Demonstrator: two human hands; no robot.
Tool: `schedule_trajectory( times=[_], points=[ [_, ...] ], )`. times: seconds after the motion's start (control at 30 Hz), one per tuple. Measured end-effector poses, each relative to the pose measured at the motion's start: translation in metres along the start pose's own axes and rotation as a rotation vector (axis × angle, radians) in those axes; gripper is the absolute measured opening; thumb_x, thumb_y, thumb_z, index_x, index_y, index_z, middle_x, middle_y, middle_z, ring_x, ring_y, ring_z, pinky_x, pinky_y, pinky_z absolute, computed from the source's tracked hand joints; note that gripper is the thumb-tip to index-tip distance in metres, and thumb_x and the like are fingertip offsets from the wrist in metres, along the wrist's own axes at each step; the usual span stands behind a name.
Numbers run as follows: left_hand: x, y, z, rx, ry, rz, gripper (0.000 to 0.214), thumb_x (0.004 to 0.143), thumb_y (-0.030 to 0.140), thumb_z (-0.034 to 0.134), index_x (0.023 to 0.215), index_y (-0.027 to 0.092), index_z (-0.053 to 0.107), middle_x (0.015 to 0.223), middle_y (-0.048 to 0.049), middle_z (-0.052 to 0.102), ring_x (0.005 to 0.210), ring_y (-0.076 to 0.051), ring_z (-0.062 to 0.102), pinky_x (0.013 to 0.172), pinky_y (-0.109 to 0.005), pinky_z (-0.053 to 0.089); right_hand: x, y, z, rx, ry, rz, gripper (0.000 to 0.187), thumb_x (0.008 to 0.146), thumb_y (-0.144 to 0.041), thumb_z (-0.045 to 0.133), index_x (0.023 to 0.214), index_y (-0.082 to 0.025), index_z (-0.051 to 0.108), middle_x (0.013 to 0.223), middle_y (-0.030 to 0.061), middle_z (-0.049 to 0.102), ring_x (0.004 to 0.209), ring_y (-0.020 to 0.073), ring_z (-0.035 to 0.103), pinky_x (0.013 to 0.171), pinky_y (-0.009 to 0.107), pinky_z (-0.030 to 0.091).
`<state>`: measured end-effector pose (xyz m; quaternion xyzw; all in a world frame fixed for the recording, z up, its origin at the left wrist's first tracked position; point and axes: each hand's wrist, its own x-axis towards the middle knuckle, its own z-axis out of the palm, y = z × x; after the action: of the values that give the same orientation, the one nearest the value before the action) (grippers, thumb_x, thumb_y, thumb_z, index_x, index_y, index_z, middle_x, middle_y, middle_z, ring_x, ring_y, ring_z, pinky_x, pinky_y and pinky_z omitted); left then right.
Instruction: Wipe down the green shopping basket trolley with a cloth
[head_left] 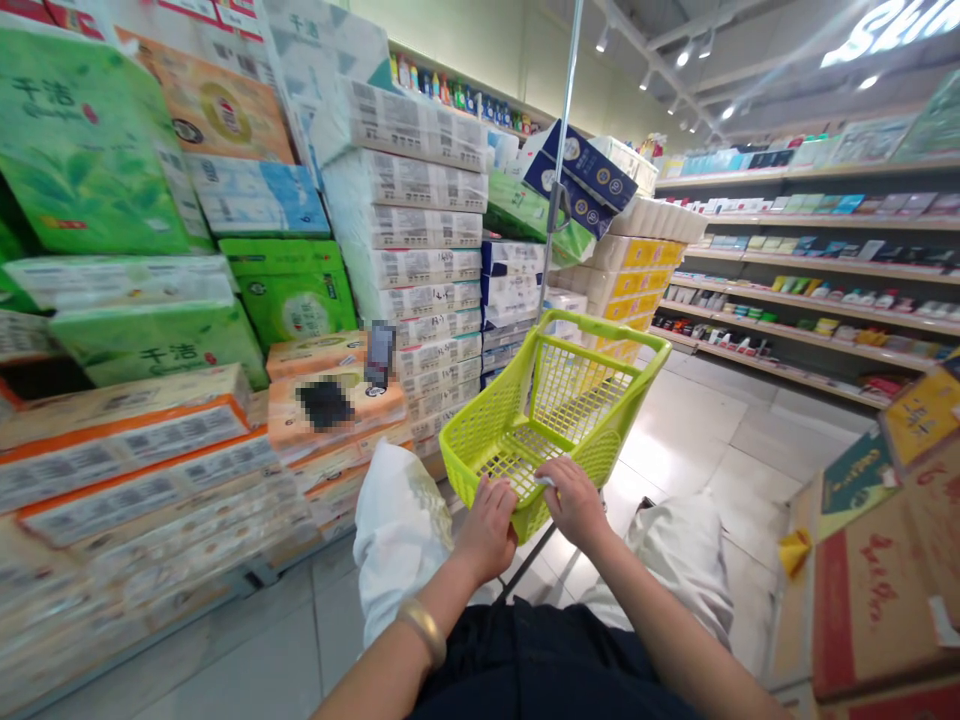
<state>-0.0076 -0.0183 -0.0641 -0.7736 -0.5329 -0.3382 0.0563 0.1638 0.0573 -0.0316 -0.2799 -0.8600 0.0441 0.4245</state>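
A yellow-green plastic shopping basket [581, 385] with lattice walls stands tilted between my knees, its near end toward me. The fingers of my left hand [489, 530] are curled over the near rim, with a gold-coloured bangle on that wrist. Just right of it, my right hand [574, 500] rests on the same rim. A small white wipe [545, 481], tissue or cloth, shows under its fingers, pressed against the rim. Part of it is hidden by the hand. Inside the basket only its lattice floor is visible.
Stacked tissue packs [427, 230] rise on the left and ahead. A phone [381, 352] and a blurred dark item lie on an orange pack. A thin upright pole [564, 130] stands behind the basket. Shelves of goods [810, 240] line the right, with cardboard boxes [870, 590] nearer.
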Motion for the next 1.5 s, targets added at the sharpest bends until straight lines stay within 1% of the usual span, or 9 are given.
schedule_trajectory(
  times=[0.1, 0.23, 0.5, 0.73, 0.97, 1.07, 1.23, 1.4, 1.5],
  points=[
    [0.001, 0.0, 0.002, -0.007, 0.001, -0.008, 0.041, 0.061, 0.004, 0.048, 0.099, 0.02, 0.047, 0.108, -0.0096, 0.056, 0.116, -0.028, 0.05, 0.111, -0.059, 0.031, 0.001, 0.005, 0.0, 0.004, 0.053, 0.035, 0.031, 0.076, -0.005, 0.042, 0.095, -0.021, 0.06, 0.095, 0.0061, 0.065, 0.098, 0.0209, 0.057, 0.097, 0.04, 0.043],
    [0.0, -0.002, 0.004, -0.009, 0.019, -0.009, 0.042, 0.062, 0.004, 0.047, 0.101, 0.019, 0.046, 0.108, -0.0103, 0.057, 0.116, -0.028, 0.05, 0.11, -0.06, 0.032, -0.003, 0.0, 0.007, 0.026, 0.085, 0.066, 0.033, 0.076, -0.004, 0.041, 0.096, -0.022, 0.059, 0.095, 0.0069, 0.063, 0.101, 0.0219, 0.055, 0.096, 0.041, 0.044],
    [-0.007, -0.006, 0.001, -0.005, 0.033, 0.01, 0.042, 0.063, 0.004, 0.047, 0.102, 0.019, 0.046, 0.106, -0.0106, 0.058, 0.116, -0.028, 0.052, 0.11, -0.06, 0.031, -0.005, -0.005, 0.003, 0.071, 0.014, 0.028, 0.035, 0.075, -0.003, 0.042, 0.099, -0.022, 0.06, 0.098, 0.0064, 0.063, 0.101, 0.0216, 0.054, 0.094, 0.039, 0.045],
    [-0.007, -0.009, -0.003, 0.011, 0.028, 0.042, 0.044, 0.064, 0.005, 0.049, 0.106, 0.019, 0.044, 0.105, -0.0108, 0.057, 0.116, -0.029, 0.051, 0.109, -0.061, 0.031, -0.002, -0.013, 0.007, 0.061, 0.057, 0.082, 0.031, 0.076, -0.002, 0.041, 0.093, -0.02, 0.06, 0.092, 0.0069, 0.061, 0.096, 0.021, 0.054, 0.09, 0.037, 0.045],
    [-0.008, -0.013, -0.002, 0.034, 0.049, 0.077, 0.042, 0.066, 0.006, 0.049, 0.106, 0.018, 0.044, 0.106, -0.0117, 0.056, 0.116, -0.03, 0.051, 0.107, -0.062, 0.034, -0.003, -0.018, 0.01, 0.056, 0.053, 0.113, 0.034, 0.075, -0.001, 0.041, 0.094, -0.02, 0.061, 0.092, 0.0069, 0.062, 0.097, 0.021, 0.053, 0.09, 0.038, 0.045],
    [-0.009, -0.015, -0.001, 0.033, 0.06, 0.089, 0.042, 0.067, 0.006, 0.048, 0.106, 0.019, 0.044, 0.104, -0.0109, 0.057, 0.115, -0.03, 0.052, 0.106, -0.063, 0.035, -0.005, -0.016, 0.009, 0.041, 0.061, 0.098, 0.034, 0.075, -0.002, 0.042, 0.095, -0.02, 0.061, 0.092, 0.0065, 0.062, 0.095, 0.0207, 0.053, 0.089, 0.037, 0.045],
    [-0.005, -0.017, -0.001, 0.012, 0.058, 0.098, 0.042, 0.064, 0.006, 0.048, 0.103, 0.02, 0.044, 0.101, -0.0093, 0.057, 0.111, -0.029, 0.054, 0.106, -0.064, 0.036, -0.004, -0.004, 0.001, -0.011, 0.011, 0.035, 0.036, 0.075, -0.003, 0.043, 0.099, -0.022, 0.061, 0.095, 0.0059, 0.063, 0.099, 0.021, 0.054, 0.092, 0.037, 0.044],
    [0.0, -0.02, -0.001, 0.058, 0.075, 0.118, 0.04, 0.065, 0.009, 0.051, 0.103, 0.02, 0.045, 0.102, -0.0097, 0.057, 0.108, -0.029, 0.055, 0.105, -0.062, 0.039, -0.002, -0.004, 0.007, -0.041, 0.099, 0.093, 0.036, 0.076, -0.002, 0.042, 0.1, -0.02, 0.061, 0.095, 0.0074, 0.064, 0.098, 0.0215, 0.055, 0.092, 0.04, 0.045],
    [0.002, -0.024, -0.001, 0.089, 0.086, 0.113, 0.035, 0.068, 0.012, 0.053, 0.101, 0.019, 0.046, 0.101, -0.0099, 0.057, 0.107, -0.029, 0.054, 0.103, -0.06, 0.042, -0.004, -0.009, 0.011, -0.035, 0.111, 0.052, 0.041, 0.076, 0.0, 0.04, 0.105, -0.02, 0.06, 0.101, 0.0084, 0.064, 0.105, 0.0218, 0.054, 0.099, 0.043, 0.043]
  ],
)
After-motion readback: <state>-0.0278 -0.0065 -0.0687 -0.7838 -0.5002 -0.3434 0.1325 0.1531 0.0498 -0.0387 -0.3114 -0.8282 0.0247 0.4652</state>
